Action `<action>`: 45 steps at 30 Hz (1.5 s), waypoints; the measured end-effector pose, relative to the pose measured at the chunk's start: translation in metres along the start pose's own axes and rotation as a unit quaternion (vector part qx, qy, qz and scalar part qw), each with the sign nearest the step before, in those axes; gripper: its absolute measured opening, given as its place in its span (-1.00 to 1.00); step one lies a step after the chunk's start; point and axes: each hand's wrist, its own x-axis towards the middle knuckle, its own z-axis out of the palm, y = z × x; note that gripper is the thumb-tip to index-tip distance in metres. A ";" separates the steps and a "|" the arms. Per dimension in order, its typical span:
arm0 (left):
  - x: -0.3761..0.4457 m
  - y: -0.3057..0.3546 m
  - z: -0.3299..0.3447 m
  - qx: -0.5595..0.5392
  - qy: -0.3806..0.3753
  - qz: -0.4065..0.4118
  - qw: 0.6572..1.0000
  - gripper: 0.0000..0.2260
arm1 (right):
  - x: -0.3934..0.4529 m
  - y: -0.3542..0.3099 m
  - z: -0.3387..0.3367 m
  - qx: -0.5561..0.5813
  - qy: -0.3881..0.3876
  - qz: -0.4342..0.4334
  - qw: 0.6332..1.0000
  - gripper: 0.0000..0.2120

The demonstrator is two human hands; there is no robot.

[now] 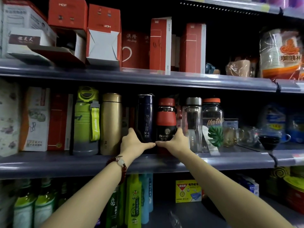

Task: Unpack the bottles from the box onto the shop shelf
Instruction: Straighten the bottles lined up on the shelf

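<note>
Between your hands stand two bottles, upright and side by side on the middle shelf (213, 159). The navy bottle (145, 116) is tall and slim with white print and "304" low down; its base sits behind your left hand (134, 143). The red-and-black bottle (166, 120), red-capped, with "FASHION" on its black lower half, stands just beside it, your right hand (176, 141) against its lower right side.
</note>
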 end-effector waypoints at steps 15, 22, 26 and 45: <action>-0.011 0.001 -0.007 0.123 -0.047 0.010 0.991 -0.25 | -0.020 0.007 -0.007 -0.055 -0.006 -0.043 0.998 -0.29; -0.032 0.004 -0.001 0.300 0.001 0.031 0.954 -0.41 | -0.029 0.010 -0.014 -0.147 -0.018 -0.080 0.986 -0.33; -0.045 0.002 -0.012 0.352 0.013 0.081 0.932 -0.56 | -0.033 0.016 -0.016 -0.202 -0.017 -0.107 0.973 -0.37; -0.068 -0.037 -0.091 0.329 0.005 0.159 0.931 -0.72 | -0.086 -0.023 0.000 -0.447 0.072 -0.289 0.844 -0.83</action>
